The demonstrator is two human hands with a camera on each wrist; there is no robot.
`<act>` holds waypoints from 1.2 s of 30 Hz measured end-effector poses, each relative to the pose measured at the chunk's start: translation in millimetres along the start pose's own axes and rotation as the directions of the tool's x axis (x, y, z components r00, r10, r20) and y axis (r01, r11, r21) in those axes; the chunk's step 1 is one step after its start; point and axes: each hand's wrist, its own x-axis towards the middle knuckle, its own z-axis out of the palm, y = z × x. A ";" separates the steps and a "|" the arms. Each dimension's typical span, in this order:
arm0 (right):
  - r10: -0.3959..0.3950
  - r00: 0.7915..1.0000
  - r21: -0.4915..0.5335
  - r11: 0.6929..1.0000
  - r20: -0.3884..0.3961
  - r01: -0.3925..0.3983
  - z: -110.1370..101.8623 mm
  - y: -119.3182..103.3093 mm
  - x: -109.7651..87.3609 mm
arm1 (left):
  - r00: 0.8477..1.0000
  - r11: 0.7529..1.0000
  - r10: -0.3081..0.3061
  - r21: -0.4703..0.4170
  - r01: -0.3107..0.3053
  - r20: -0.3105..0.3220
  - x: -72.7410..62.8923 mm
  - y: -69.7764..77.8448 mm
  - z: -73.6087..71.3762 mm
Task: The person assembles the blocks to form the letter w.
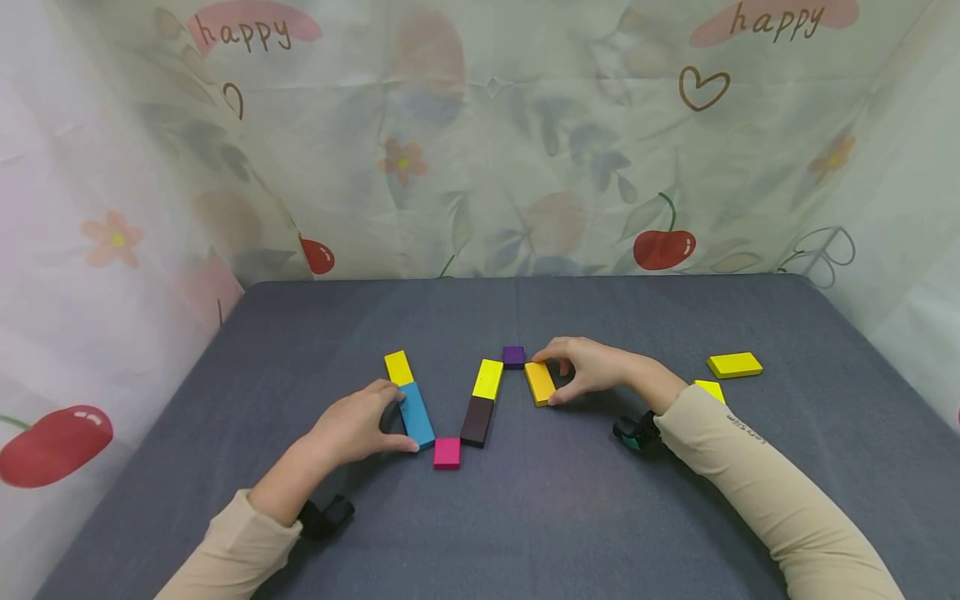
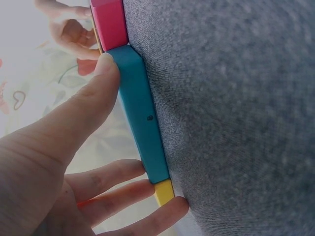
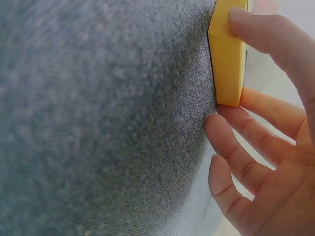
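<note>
A blue block (image 1: 417, 417) lies flat, slanted, its far end against a yellow block (image 1: 399, 367). My left hand (image 1: 348, 429) holds the blue block lengthwise. In the left wrist view the thumb presses its near end, beside the pink block (image 2: 111, 24), and the fingers are at its other end. An orange-yellow block (image 1: 540, 384) lies right of the small purple block (image 1: 513, 357). My right hand (image 1: 596, 367) pinches it between thumb and fingers at its two ends; the right wrist view shows the thumb on one end of this block (image 3: 229, 69).
Between the hands, a bright yellow block (image 1: 488, 379) joins a dark brown block (image 1: 477, 421), part of a zigzag row. Far right lie a yellow block (image 1: 735, 365) and another yellow block (image 1: 710, 389), partly hidden by the right sleeve. A grey cloth (image 1: 525, 533) covers the table.
</note>
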 end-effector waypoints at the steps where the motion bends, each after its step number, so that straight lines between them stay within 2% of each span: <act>1: 0.001 1.000 0.000 1.000 0.000 -0.001 -0.2 -0.5 -0.2 | 1.000 1.000 0.000 0.000 0.000 0.000 -0.1 0.1 0.0; 29: -0.008 1.000 0.006 1.000 -0.002 0.008 -2.0 -4.4 -3.5 | 1.000 1.000 0.000 0.004 0.000 -0.004 0.3 -0.9 1.3; 36: 0.006 1.000 0.080 0.997 -0.011 -0.005 -7.1 -1.9 -12.5 | 1.000 1.000 -0.005 -0.004 0.005 0.002 1.2 -0.5 2.5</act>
